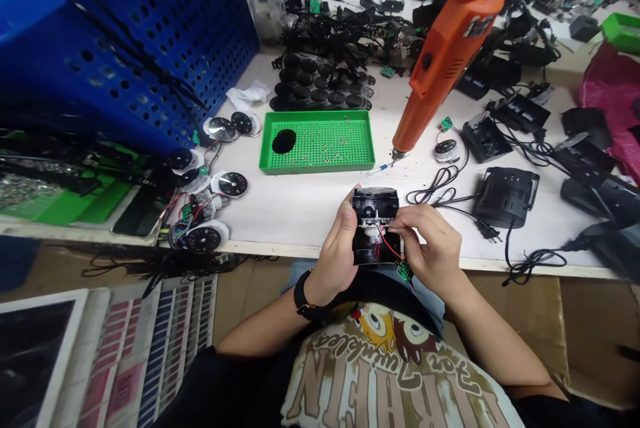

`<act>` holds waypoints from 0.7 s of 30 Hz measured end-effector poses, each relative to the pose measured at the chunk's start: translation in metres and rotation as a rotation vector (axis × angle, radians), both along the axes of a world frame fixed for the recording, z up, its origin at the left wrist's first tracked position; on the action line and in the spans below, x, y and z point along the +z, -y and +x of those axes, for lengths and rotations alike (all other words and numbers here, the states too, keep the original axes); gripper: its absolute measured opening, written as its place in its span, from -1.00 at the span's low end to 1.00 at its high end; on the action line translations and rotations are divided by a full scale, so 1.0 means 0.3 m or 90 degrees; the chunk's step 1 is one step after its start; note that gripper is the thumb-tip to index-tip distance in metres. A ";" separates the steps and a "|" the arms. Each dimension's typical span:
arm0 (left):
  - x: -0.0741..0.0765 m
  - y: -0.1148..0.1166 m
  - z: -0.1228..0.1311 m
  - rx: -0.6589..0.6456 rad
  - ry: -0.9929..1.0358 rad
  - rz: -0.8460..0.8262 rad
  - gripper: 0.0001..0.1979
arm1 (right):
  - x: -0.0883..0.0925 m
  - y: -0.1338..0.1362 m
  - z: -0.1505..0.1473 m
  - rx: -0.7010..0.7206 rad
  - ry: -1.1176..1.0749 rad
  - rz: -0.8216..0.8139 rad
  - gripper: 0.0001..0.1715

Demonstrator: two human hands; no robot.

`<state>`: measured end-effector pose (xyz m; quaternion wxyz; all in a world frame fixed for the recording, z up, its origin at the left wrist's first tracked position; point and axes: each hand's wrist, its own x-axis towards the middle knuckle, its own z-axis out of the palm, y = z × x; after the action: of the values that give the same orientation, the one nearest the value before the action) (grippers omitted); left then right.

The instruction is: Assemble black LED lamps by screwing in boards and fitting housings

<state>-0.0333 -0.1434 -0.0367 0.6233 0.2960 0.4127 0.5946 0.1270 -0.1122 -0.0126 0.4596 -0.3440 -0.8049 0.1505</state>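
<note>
My left hand (334, 251) grips a black plastic housing (376, 225) upright above the table's front edge, its fingers wrapped behind it. My right hand (430, 245) pinches the metal bracket (375, 220) across the housing's middle. A red wire (387, 245) runs from the housing to a small green circuit board (405, 271), which hangs just below my right hand. Beyond my hands, an orange electric screwdriver (447, 58) hangs with its tip (397, 153) just above the table. The housing's lower inside is partly hidden by my fingers.
A green tray of small screws (317, 165) stands on the white table (295, 205). Round black-faced parts and wires lie to the left, and black housings with cables lie to the right. A blue perforated crate (150, 35) rises at the left, with tangled black cables at the back.
</note>
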 end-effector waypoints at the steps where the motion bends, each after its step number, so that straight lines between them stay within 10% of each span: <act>1: 0.000 -0.002 0.002 0.005 0.000 -0.002 -0.48 | 0.001 -0.001 -0.001 -0.003 0.002 -0.003 -0.70; 21: 0.069 -0.017 0.030 0.008 0.164 -0.044 -0.54 | 0.008 -0.015 0.007 0.032 0.027 0.005 -0.71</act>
<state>-0.0243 -0.1382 -0.0161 0.6774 0.1931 0.3513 0.6168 0.1291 -0.1076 -0.0102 0.4395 -0.3254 -0.8234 0.1514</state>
